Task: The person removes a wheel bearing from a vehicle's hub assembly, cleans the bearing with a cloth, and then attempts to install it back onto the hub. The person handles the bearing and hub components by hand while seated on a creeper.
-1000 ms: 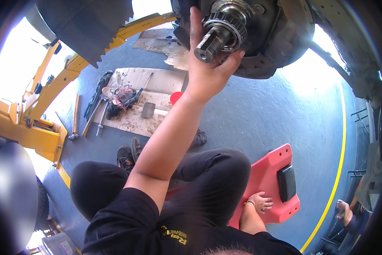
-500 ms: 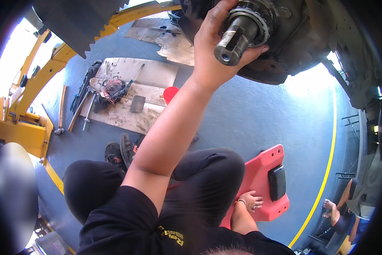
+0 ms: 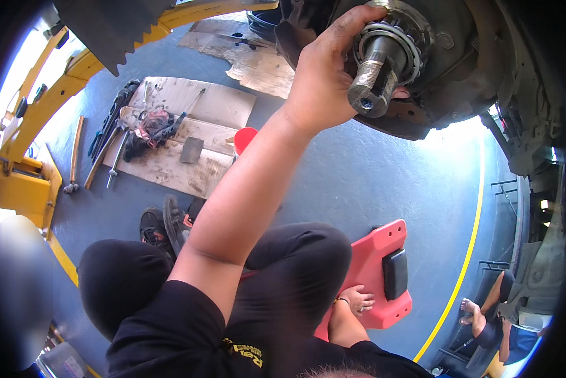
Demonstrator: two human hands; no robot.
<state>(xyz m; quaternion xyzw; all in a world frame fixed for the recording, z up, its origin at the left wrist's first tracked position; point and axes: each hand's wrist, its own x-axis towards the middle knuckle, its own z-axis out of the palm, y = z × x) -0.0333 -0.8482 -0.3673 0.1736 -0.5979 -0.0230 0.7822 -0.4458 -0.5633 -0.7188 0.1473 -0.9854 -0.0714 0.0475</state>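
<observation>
My left hand (image 3: 330, 79) is raised to a grooved metal shaft (image 3: 369, 99) that juts from a dark, greasy hub assembly (image 3: 456, 85). Its fingers wrap round a roller bearing (image 3: 415, 53), which encircles the shaft; one fingertip lies on the upper side and another shows low beside the shaft. The palm hides part of the bearing's left side. Lower down, my right hand (image 3: 357, 300) lies flat with fingers stretched on a red creeper seat (image 3: 376, 252) with a black pad (image 3: 395, 274), holding nothing.
Stained cardboard (image 3: 217, 116) on the blue floor bears a dirty rag (image 3: 154, 126), tools and a red cup (image 3: 248, 138). A long-handled hammer (image 3: 75, 157) lies left, near a yellow lift frame (image 3: 18, 201). Another person's arm (image 3: 478, 318) shows at lower right.
The view has shifted, so floor things sit farther left and the shaft and bearing farther right and lower. My left hand stays on the bearing; my right hand still rests on the creeper seat.
</observation>
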